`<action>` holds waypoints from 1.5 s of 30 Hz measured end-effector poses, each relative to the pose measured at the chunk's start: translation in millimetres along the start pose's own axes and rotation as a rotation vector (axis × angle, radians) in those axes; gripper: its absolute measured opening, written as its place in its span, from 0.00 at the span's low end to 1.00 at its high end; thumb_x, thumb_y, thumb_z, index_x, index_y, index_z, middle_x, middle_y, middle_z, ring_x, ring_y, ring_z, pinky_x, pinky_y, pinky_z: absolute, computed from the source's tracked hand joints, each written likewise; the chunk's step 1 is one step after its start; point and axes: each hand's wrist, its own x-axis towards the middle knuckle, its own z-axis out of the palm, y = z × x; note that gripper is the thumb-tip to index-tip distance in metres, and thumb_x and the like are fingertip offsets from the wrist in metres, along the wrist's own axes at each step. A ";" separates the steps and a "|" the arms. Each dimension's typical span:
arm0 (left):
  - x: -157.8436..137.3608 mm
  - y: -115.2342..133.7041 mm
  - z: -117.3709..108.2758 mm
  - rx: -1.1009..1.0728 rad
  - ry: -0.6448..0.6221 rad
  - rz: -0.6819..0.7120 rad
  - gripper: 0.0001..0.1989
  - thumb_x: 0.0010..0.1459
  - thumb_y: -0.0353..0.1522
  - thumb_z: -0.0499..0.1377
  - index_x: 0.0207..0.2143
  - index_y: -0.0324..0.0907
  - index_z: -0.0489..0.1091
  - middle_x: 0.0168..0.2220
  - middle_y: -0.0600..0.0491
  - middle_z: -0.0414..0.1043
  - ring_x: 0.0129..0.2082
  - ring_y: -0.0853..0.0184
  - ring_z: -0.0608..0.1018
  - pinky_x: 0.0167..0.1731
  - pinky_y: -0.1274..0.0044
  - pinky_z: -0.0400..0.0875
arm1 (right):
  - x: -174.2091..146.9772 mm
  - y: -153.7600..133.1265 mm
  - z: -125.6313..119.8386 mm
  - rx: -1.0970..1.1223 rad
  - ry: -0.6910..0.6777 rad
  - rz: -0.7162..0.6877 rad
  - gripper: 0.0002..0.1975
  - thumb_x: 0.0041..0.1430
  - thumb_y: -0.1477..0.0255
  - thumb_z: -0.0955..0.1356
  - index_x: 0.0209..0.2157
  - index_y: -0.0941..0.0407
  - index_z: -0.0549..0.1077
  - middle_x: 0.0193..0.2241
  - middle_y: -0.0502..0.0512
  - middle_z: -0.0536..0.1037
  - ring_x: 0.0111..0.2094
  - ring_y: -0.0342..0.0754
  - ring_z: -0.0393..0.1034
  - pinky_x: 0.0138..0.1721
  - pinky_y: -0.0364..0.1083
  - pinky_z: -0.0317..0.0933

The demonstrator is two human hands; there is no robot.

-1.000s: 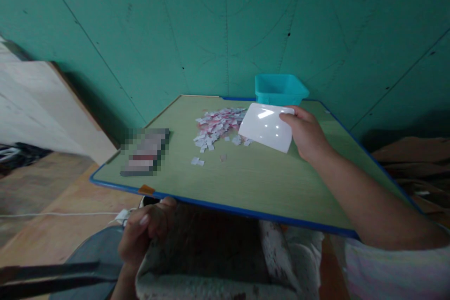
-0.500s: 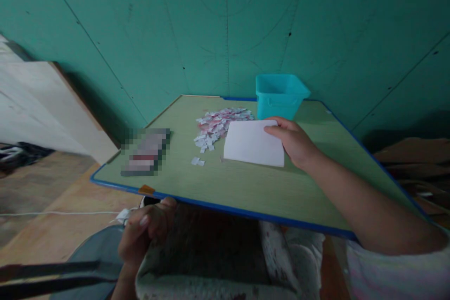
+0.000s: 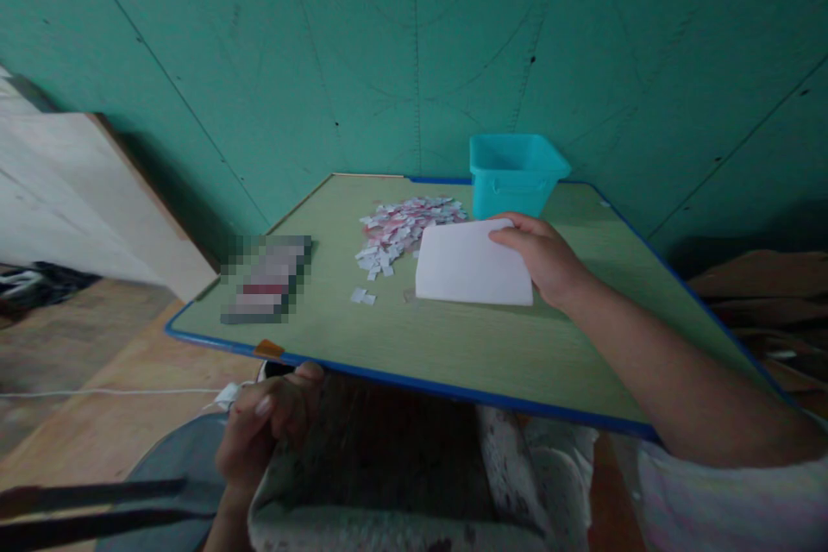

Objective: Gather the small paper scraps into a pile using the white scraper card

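My right hand (image 3: 540, 263) is closed on the right side of a white sheet of paper (image 3: 472, 263), thumb on top and fingers behind. The sheet is tilted just above the table, in front of a pile of small white and pinkish paper pieces (image 3: 404, 228), and hides part of it. A few loose paper pieces (image 3: 363, 297) lie left of the sheet. Below the table's front edge, my left hand (image 3: 268, 418) is closed with curled fingers by my lap. What it holds, if anything, is hidden.
A turquoise plastic bin (image 3: 514, 185) stands at the back of the blue-edged table (image 3: 388, 345), against the green wall. A blurred-out flat object (image 3: 268, 280) lies at the left. Pale boards (image 3: 97, 190) lean on the wall, and a grey stool (image 3: 168, 474) is lower left.
My right hand has shifted the sheet slightly to the right, baring a small scrap at its left edge. My left hand has stayed nearly still.
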 end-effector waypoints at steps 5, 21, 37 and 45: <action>-0.7 -1.1 -0.8 0.006 0.000 0.015 0.13 0.50 0.33 0.51 0.15 0.44 0.67 0.12 0.58 0.66 0.14 0.68 0.67 0.30 0.73 0.59 | -2.5 -2.0 1.5 0.047 -0.031 0.015 0.07 0.41 0.71 0.65 0.28 0.56 0.68 0.18 0.46 0.68 0.18 0.40 0.61 0.19 0.40 0.50; -1.6 -0.5 0.6 -0.001 0.023 0.002 0.13 0.50 0.34 0.51 0.15 0.43 0.64 0.11 0.57 0.64 0.14 0.69 0.66 0.27 0.72 0.60 | -0.7 0.9 3.5 0.102 -0.012 -0.002 0.08 0.41 0.72 0.65 0.29 0.57 0.67 0.18 0.46 0.68 0.18 0.39 0.60 0.19 0.39 0.50; -1.6 -2.4 -3.2 0.009 0.024 -0.017 0.13 0.50 0.34 0.51 0.15 0.44 0.67 0.12 0.56 0.66 0.16 0.67 0.67 0.31 0.72 0.61 | -4.7 5.3 6.6 0.124 -0.149 0.056 0.10 0.42 0.72 0.66 0.31 0.56 0.69 0.21 0.47 0.70 0.20 0.39 0.62 0.21 0.40 0.52; 1.3 0.7 4.1 0.002 0.039 -0.005 0.14 0.49 0.34 0.52 0.14 0.44 0.66 0.11 0.57 0.64 0.13 0.67 0.66 0.29 0.71 0.60 | -10.7 5.4 11.2 0.112 -0.286 0.113 0.11 0.43 0.72 0.66 0.33 0.56 0.69 0.23 0.47 0.71 0.21 0.39 0.63 0.22 0.39 0.53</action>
